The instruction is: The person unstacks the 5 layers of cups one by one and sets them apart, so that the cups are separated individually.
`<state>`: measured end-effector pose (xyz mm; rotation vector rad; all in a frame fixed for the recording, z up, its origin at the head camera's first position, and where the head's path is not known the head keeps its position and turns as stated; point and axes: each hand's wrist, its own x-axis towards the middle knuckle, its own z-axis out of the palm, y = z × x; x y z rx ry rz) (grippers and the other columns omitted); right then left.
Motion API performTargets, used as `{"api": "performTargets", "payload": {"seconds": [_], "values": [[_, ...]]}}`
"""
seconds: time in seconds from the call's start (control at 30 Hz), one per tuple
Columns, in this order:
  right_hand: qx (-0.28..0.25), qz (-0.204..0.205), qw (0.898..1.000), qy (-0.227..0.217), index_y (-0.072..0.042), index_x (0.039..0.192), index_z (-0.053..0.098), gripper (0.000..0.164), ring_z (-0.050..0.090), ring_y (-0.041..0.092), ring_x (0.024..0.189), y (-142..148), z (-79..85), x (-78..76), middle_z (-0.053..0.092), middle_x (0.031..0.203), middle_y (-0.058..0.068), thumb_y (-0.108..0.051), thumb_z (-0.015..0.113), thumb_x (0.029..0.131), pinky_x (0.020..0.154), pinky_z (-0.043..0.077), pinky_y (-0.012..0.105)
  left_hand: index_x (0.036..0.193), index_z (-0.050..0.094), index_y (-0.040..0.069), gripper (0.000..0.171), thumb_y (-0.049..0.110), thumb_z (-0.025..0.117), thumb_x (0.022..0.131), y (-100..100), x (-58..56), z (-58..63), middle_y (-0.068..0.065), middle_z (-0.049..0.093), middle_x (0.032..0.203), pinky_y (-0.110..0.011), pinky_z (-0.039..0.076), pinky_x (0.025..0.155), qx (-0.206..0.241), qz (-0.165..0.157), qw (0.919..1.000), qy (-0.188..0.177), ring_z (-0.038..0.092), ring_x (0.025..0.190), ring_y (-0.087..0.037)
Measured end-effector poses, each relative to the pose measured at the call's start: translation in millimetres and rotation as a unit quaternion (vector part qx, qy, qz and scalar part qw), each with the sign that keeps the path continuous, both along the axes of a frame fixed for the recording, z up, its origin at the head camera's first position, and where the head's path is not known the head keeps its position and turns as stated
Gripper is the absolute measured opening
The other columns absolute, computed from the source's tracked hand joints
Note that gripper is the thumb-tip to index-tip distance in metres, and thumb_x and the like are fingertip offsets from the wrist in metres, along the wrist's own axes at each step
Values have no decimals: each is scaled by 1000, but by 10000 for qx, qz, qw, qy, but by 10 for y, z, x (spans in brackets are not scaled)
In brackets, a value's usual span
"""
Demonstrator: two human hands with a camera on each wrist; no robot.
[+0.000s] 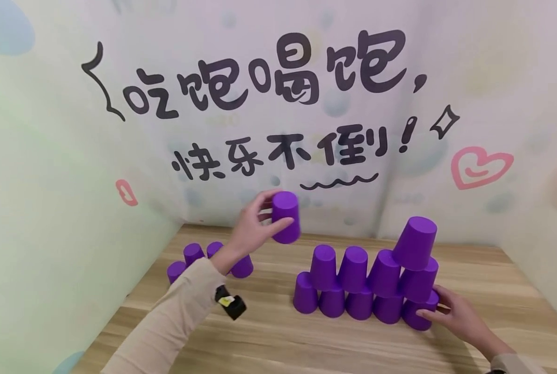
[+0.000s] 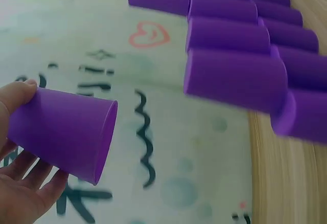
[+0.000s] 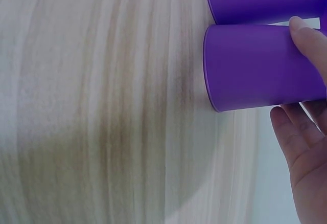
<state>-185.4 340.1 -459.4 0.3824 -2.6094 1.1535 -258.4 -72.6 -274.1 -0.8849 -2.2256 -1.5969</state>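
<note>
My left hand (image 1: 254, 223) grips an upside-down purple cup (image 1: 285, 218) in the air, left of the stack. In the left wrist view its thumb lies on one side of that cup (image 2: 61, 132) and the fingers on the other. Upside-down purple cups form a stepped stack: a bottom row, a second row (image 1: 324, 267) and a single top cup (image 1: 416, 243) at the right end. My right hand (image 1: 461, 315) holds the bottom row's rightmost cup (image 1: 419, 314), thumb in front and fingers at its right side, as the right wrist view also shows.
Several more upside-down purple cups (image 1: 193, 253) stand at the table's left, partly hidden behind my left forearm. A wood-grain table (image 1: 269, 343) bears everything. Close behind it hangs a pale printed backdrop (image 1: 334, 208) with black lettering, and pale walls close both sides.
</note>
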Motion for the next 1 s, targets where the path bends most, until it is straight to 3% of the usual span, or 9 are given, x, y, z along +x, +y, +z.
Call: {"api": "performTargets", "payload": {"seconds": [0.1, 0.23, 0.33, 0.47, 0.63, 0.8, 1.0], "values": [[61, -46, 9999, -81, 13, 115, 47, 57, 51, -9, 82, -14, 7, 14, 58, 99, 26, -9, 74, 70, 65, 52, 23, 124, 43, -3, 54, 4, 68, 76, -285, 89, -13, -21, 52, 114, -39, 44, 87, -19, 447, 9986, -296, 51, 104, -32], [31, 9, 10000, -12, 15, 113, 47, 55, 52, -9, 82, -19, 14, 9, 58, 98, 27, -5, 73, 69, 65, 52, 22, 123, 41, -6, 53, 3, 66, 77, -652, 125, -183, -26, 50, 114, -43, 42, 89, -71, 1152, 9922, -480, 49, 105, -36], [-59, 85, 9999, 82, 15, 112, 48, 53, 52, -8, 82, -9, 8, -1, 62, 96, 14, -2, 73, 68, 65, 51, 20, 123, 40, -9, 53, 1, 65, 78, -883, 130, -347, -27, 49, 114, -45, 42, 89, -5, 1576, 9859, -565, 49, 104, -38], [-161, 160, 9996, 150, 15, 112, 48, 52, 53, -8, 83, 0, 6, -2, 59, 96, -11, 0, 73, 68, 65, 51, 19, 124, 38, -9, 53, 0, 63, 78, -1109, 144, -564, -27, 46, 115, -46, 39, 91, 113, 1868, 9798, -700, 46, 105, -37], [-149, 86, 9998, 92, 15, 112, 47, 53, 53, -8, 83, 7, -3, 4, 56, 96, -16, -2, 73, 69, 65, 51, 19, 123, 40, -6, 52, 6, 66, 79, -1322, 69, -1015, -24, 50, 115, -43, 41, 89, 172, 2053, 9750, -837, 48, 105, -31], [-161, 125, 9998, 80, 14, 112, 48, 53, 53, -8, 83, 1, -11, 10, 48, 96, -30, -4, 73, 69, 65, 51, 20, 124, 41, -5, 58, 11, 69, 76, -1442, 7, -1495, -28, 49, 118, -45, 41, 90, -168, 2338, 9680, -891, 47, 110, -36], [-130, 78, 9998, 87, 13, 112, 49, 53, 53, -8, 83, -16, 1, 11, 48, 96, -29, -5, 73, 69, 65, 51, 21, 123, 40, -5, 58, 9, 69, 75, -1453, -14, -1803, -29, 46, 121, -46, 38, 92, -315, 2606, 9593, -1042, 44, 112, -39]]}}
